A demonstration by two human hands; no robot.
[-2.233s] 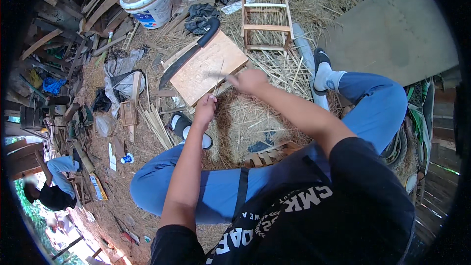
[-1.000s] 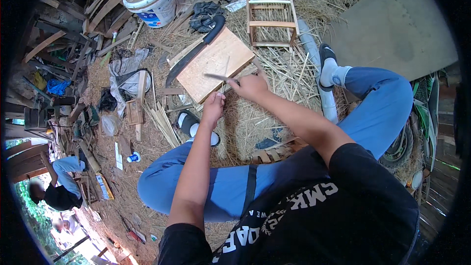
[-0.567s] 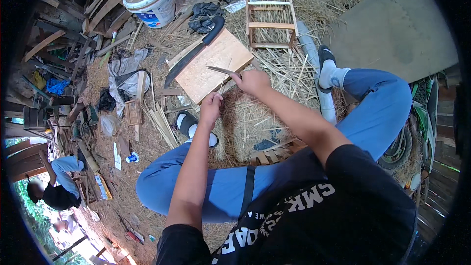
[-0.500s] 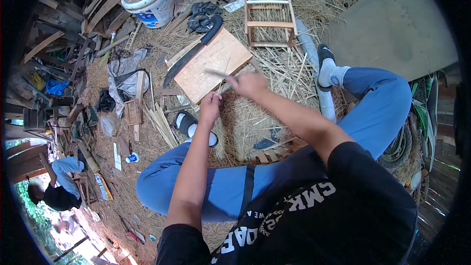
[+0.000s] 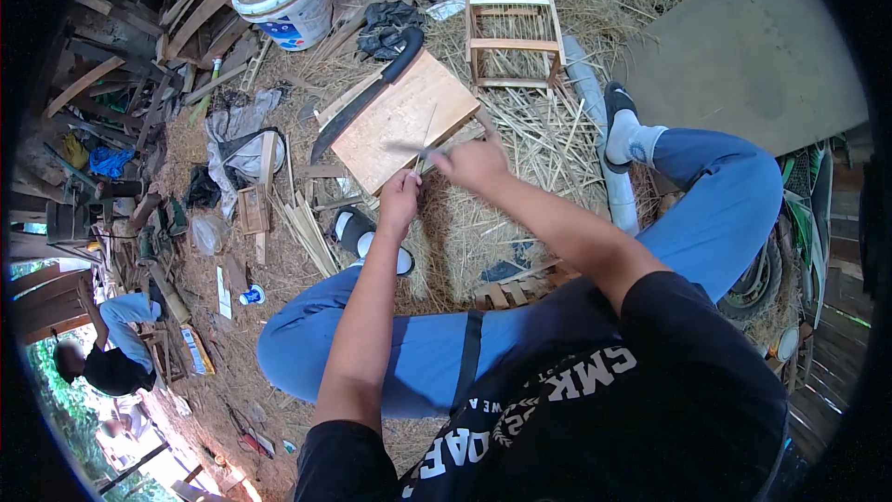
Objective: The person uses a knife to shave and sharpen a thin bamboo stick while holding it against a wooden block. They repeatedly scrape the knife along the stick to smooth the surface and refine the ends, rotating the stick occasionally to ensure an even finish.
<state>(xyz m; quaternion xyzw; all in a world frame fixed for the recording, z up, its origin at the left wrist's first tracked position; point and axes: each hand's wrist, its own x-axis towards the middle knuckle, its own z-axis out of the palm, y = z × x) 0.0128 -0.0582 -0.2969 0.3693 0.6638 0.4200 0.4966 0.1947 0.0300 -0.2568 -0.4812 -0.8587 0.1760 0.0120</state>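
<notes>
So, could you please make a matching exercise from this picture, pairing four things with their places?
1. Large knife
2. Small knife
3. Thin strip
4. White bucket

A. Held in the left hand
B. At the picture's upper left
C. Lying along the wooden block
D. Held in the right hand

Pairs: 1-C, 2-D, 3-A, 4-B

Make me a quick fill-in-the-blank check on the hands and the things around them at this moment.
1. The left hand holds a thin strip, and the right hand holds a small knife whose blurred blade points to the person's ____.
2. The machete, lying along one edge of the wooden block, has a ____ handle.
3. The wooden frame with crossbars stands to the ____ of the white bucket.
4. The person's trousers are ____.

Missing words: left; black; right; blue.
</notes>
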